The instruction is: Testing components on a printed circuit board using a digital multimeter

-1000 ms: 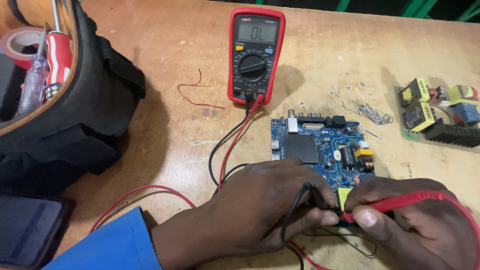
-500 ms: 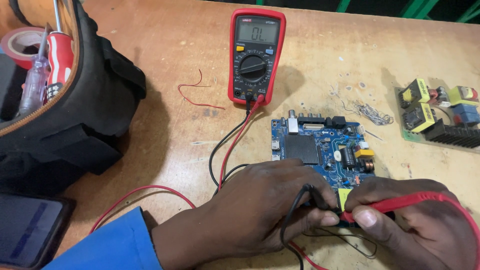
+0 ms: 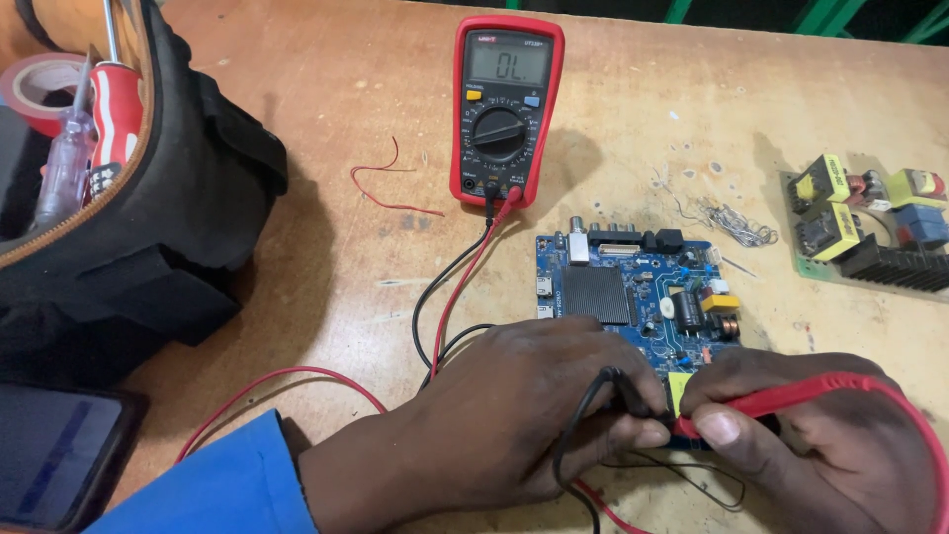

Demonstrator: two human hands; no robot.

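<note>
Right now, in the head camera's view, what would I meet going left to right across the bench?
Black tool bag → loose red wire → red multimeter → blue circuit board → bundle of wire offcuts → green board with yellow transformers.

Matt, scuffed wooden table (image 3: 297,257), glossy blue circuit board (image 3: 633,287), black cloth tool bag (image 3: 168,247)

Electronics repair workshop: worn wooden desk (image 3: 326,89), multimeter (image 3: 506,109), bare circuit boards (image 3: 643,297), tool bag (image 3: 148,237) with screwdrivers (image 3: 109,119).

Grey rectangular multimeter screen (image 3: 508,61) top centre; dark phone screen (image 3: 49,455) bottom left.
</note>
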